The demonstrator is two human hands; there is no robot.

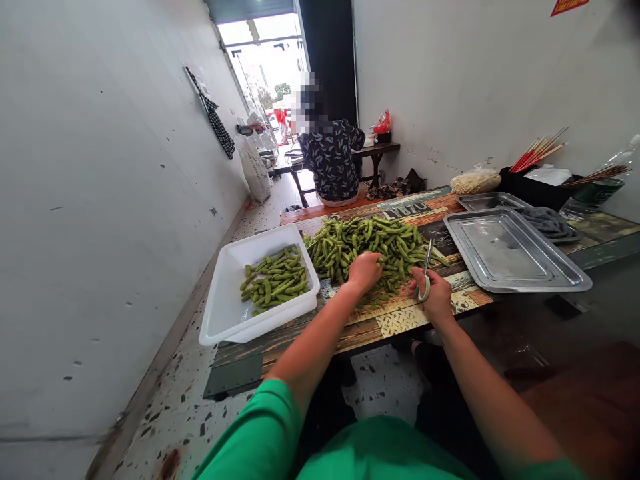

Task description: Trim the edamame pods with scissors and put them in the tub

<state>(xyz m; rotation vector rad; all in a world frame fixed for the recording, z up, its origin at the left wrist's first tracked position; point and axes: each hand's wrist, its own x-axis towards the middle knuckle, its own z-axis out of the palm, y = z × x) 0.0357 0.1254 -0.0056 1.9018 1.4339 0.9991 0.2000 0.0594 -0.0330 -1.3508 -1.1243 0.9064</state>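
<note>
Our right hand (434, 293) has its fingers curled shut through the handles of the scissors (427, 270), blades pointing up and away from the knuckles; our left hand (365, 270) sits palm-down with fingers bent together into the near edge of the edamame pile (370, 247), though we can't tell if a single pod is actually pinched under there. Pods like these look light, fuzzy and a bit springy, so probably not slippery; we'd guess the best hold is mid-pod between thumb and forefinger, leaving the tip free for the blades; squeezing hard would likely just pop the beans out. Left of the left fingers sits a white plastic tub (225, 300) with a smaller batch of pods (275, 280) inside; right of the scissor hand is a steel tray (515, 250), another tray (490, 200) behind it; red chopsticks (540, 152) further back by the wall. Beyond the pile, another person (330, 160) sits facing away at a second table.
</note>
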